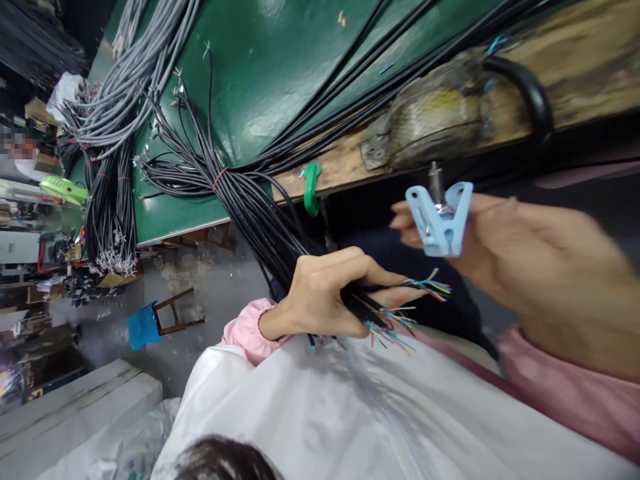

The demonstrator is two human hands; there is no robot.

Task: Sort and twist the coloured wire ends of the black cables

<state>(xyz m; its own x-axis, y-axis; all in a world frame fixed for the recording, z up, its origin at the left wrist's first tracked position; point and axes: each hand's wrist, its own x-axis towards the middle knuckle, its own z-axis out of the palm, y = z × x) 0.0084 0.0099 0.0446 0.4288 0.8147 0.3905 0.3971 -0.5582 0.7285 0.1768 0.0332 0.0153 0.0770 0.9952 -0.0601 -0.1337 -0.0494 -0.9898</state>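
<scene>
Layout of table and floor, head view.
Cable bundle (260, 220) crosses the near edge of the table (250, 80). Cable pile (130, 100) lies to its left, at the table's left end. Plank (345, 163) runs along the near edge, to the right; hook (312, 190) sits at its edge, machine (435, 113) on it farther right. Stool (143, 325) stands on the floor (220, 280), left of the bundle.

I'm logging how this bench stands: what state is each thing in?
Left hand: closed around black cables.
Black cables: stripped ends, coloured wires fanned.
Red tie: fastened around them.
Blue clip: upper arms spread.
Right hand: blurred, grip unclear.
Grey cables: bent, heaped.
</scene>
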